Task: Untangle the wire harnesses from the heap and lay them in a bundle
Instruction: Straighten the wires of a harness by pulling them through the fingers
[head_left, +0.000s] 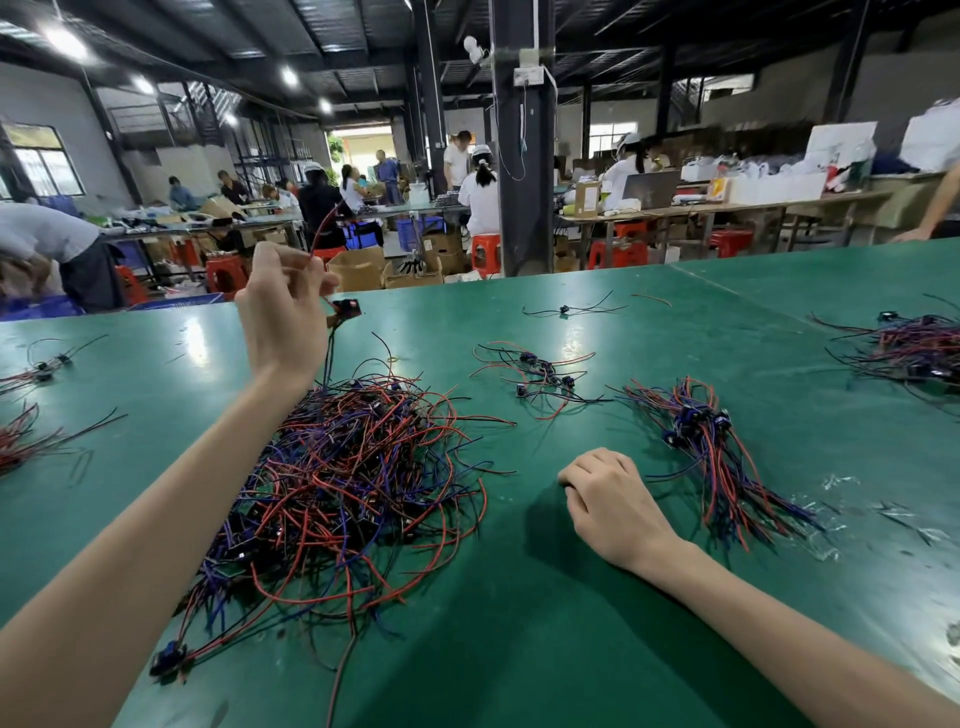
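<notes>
The left hand (283, 306) is pinching a wire harness (345, 310) trailing into the heap (353, 483); pulling is risking snagged neighbours (the right hand (608, 499) is lying curled, perhaps empty).
</notes>
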